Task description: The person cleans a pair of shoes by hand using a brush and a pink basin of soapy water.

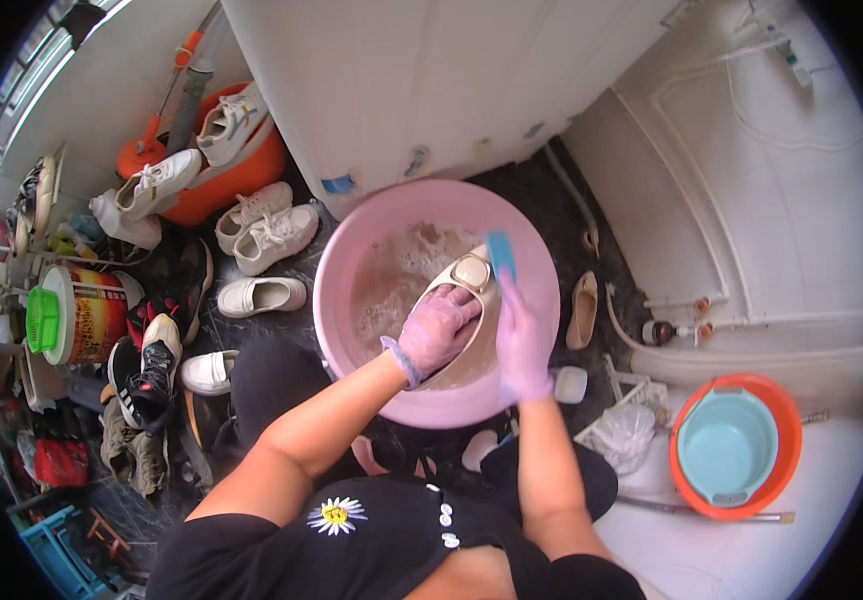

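Note:
My left hand (440,330), in a thin pinkish glove, reaches into the opening of a cream flat shoe (485,322) and holds it over a pink plastic basin (337,247). A large buckle-like ornament (471,272) sits near the shoe's toe. Murky, foamy water (390,281) fills the lower part of the basin. In my right hand (523,345), gloved the same way and slightly blurred, is a blue brush (501,253) at the side of the toe. The brush's bristles are hidden from me.
White sneakers (274,229) and a white loafer (262,297) stand left of the basin. A beige flat (583,311) lies to its right, near a white soap-like block (571,385). Behind rises a white appliance (431,90). A blue basin (728,435) nests in an orange bucket (790,442).

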Tool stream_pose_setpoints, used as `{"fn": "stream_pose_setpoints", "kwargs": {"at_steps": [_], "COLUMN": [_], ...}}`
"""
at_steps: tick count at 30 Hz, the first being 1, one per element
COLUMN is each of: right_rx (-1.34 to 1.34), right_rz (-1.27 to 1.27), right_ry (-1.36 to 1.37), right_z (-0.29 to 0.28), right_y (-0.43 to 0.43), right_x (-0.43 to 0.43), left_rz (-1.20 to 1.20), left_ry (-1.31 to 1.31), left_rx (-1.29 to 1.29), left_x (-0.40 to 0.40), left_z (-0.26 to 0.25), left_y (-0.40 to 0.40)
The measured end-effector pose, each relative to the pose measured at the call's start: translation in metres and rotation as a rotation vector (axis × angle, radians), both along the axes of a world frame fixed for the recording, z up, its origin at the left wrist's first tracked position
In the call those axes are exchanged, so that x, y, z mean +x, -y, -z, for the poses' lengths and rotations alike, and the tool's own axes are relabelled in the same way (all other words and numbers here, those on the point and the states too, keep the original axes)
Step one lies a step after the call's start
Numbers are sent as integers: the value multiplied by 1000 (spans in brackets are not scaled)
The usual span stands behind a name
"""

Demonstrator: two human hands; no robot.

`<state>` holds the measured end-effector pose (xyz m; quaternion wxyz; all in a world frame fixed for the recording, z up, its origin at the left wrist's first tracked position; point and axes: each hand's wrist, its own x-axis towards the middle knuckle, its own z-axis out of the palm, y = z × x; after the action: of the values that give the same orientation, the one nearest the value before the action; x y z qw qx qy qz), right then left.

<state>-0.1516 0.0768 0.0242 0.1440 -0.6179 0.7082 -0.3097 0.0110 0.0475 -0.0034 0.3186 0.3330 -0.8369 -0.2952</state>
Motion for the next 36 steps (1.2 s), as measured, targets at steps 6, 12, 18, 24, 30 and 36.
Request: {"fn": "stream_pose_setpoints", "kwargs": {"at_steps": [6,12,18,24,30,36], "right_rx": [-42,20,77,7,159,-19], "right_rz": [-83,-59,-156,-80,-106,119], "right_ry": [30,-200,-405,-201,-280,506], "right_z": [-48,-42,-48,-44,-80,-64], "right_y": [30,-19,-5,-40,36,-5], "right_x": [-28,-64,-41,-54,-34,-60], "left_rz": [80,90,85,143,237,220], "left_ry": [-111,-112,-143,-90,-199,-312], "left_rx": [39,87,106,84,47,101], "left_x": [-4,6,-1,10,-11,0], "left_z": [-9,-10,-6,-13,-21,-26], "left_y": [3,10,12,15,0,4]}}
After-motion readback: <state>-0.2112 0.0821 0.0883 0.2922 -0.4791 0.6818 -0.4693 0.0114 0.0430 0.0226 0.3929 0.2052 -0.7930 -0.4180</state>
